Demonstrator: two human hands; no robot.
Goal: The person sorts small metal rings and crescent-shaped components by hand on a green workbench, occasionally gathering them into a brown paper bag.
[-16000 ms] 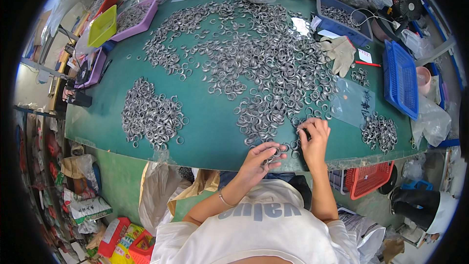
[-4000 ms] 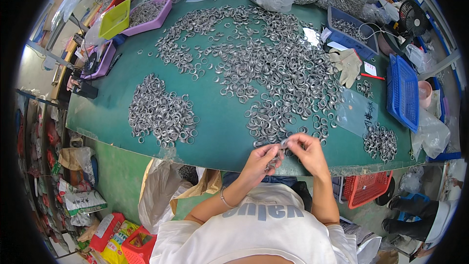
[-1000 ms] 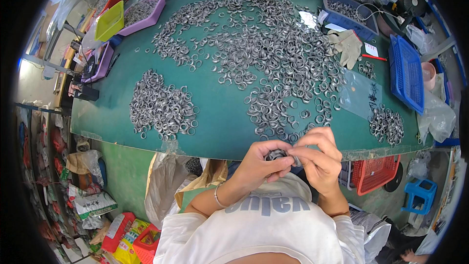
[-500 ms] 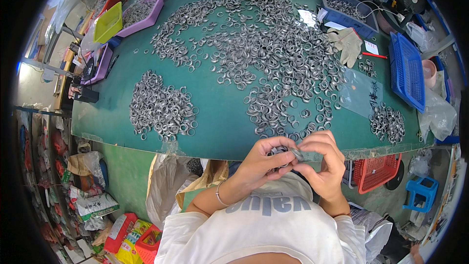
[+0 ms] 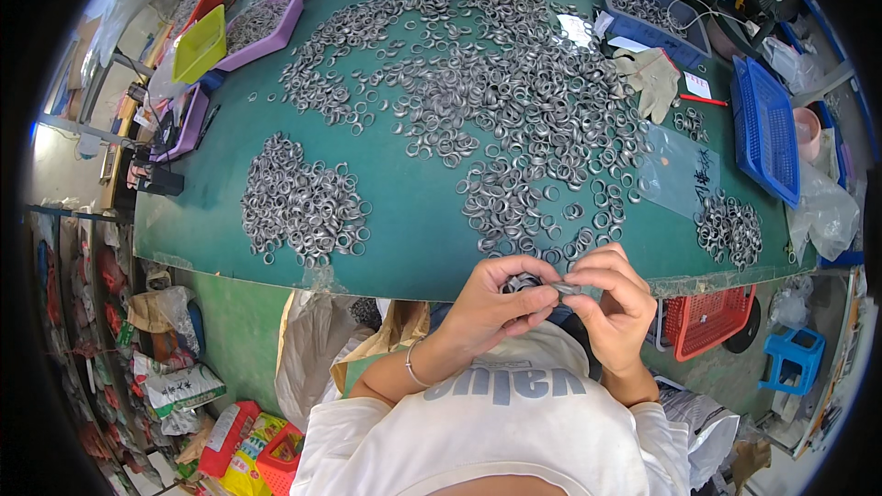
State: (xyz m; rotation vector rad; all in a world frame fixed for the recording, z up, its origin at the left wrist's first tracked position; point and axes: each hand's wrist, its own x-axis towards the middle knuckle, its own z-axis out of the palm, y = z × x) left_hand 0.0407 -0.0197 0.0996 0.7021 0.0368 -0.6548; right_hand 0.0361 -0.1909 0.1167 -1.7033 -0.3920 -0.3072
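Several grey metal rings [image 5: 522, 283] rest in my left hand [image 5: 496, 303], its fingers curled round them and the thumb pressed on top. My right hand [image 5: 614, 303] pinches one ring [image 5: 566, 289] between thumb and forefinger, close against the left thumb tip. Both hands are in front of the near table edge, above my lap. Just beyond them a wide spread of loose rings [image 5: 533, 92] covers the green table [image 5: 404, 211]. A separate heap of rings [image 5: 303, 197] lies to the left, and a smaller heap [image 5: 729, 231] lies to the right.
A blue bin of rings [image 5: 657, 18], a work glove [image 5: 650, 83], a flat plastic bag [image 5: 680, 170] and blue baskets [image 5: 767, 129] line the right side. Pink [image 5: 266, 28] and yellow [image 5: 197, 46] trays stand far left. A red basket [image 5: 703, 321] sits below the table edge.
The ring between my hands has turned from a tilted face to nearly edge-on. My right fingers have shifted slightly to the right. The heaps on the table look the same.
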